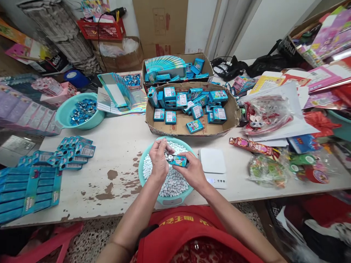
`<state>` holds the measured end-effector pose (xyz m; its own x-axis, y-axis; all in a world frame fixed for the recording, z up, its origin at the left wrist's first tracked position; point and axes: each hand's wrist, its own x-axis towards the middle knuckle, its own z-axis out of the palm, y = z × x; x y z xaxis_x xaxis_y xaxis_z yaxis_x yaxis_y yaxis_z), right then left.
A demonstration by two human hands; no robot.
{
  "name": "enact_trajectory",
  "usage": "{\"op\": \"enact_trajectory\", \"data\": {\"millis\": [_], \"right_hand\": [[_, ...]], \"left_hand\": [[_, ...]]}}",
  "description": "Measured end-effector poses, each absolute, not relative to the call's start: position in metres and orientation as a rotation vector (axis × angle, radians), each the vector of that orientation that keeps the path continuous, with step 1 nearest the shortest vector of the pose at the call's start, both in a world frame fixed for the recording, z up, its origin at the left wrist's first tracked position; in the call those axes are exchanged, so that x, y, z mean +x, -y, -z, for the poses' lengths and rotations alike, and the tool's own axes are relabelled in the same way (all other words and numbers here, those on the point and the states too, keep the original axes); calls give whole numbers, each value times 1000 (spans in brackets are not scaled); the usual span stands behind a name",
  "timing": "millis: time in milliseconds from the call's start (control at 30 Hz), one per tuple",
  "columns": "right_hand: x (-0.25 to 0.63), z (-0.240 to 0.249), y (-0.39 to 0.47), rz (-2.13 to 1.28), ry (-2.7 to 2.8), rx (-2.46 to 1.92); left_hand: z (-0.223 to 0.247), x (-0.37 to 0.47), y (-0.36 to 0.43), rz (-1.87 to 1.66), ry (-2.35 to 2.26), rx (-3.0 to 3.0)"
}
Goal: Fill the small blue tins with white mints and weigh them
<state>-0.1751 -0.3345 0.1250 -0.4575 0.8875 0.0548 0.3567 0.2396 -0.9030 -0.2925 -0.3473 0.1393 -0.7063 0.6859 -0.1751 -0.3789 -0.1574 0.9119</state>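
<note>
A small blue candy box [179, 160] lies on its side over a turquoise basin [142, 171] filled with small white and pale pink candies [172, 185]. My right hand [193, 170] grips the box, thumb below and fingers above. At the box's left end, my left hand [160, 160] is closed around several candies, some of which show between the fingers and the box. Just right of the basin sits a white scale [212, 161]. Behind the basin, a cardboard tray [164, 129] holds several similar blue boxes.
Blue boxes [78, 151] are grouped at the left. A turquoise bowl [98, 118] of blue wrapped pieces stands behind them. Another cardboard box [210, 69] is at the back. Wrapped packets [268, 170] and papers cover the right side.
</note>
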Motion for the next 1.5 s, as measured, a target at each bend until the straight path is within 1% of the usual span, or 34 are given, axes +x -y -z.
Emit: {"op": "enact_trajectory", "data": {"millis": [433,700,1000,1100,1167,1200,1233,1300,1367,1400,1500], "right_hand": [[-176,-127,336,-1227,1857,-1108],[-181,-126,337,-1270,1766,-1072],[-175,-118,330,-1345,1638,-1101],[-169,-114,328,-1429,1553,-1085],[-162,-110,326,-1474,1484,-1057],[-157,-108,325,-1483,1459,-1061],[-153,-106,324,-1487,1447,-1076],[-144,-104,322,-1489,1448,-1120],[-137,-103,321,-1497,1461,-1140],[-134,-103,321,-1497,1467,-1137],[-128,-104,322,-1484,1479,-1129]], "left_hand": [[-146,-286,349,-1921,-1405,405],[-152,-284,353,-1948,-1434,503],[-160,-274,352,-1995,-1341,701],[-153,-284,349,-2058,-1381,654],[-135,-299,347,-2021,-1540,637],[-122,-308,347,-1914,-1680,664],[-106,-316,347,-1732,-1847,723],[-75,-325,349,-1176,-2114,968],[-50,-325,352,-667,-2211,1250],[-42,-321,353,-479,-2225,1364],[-34,-304,353,-146,-2221,1522]]}}
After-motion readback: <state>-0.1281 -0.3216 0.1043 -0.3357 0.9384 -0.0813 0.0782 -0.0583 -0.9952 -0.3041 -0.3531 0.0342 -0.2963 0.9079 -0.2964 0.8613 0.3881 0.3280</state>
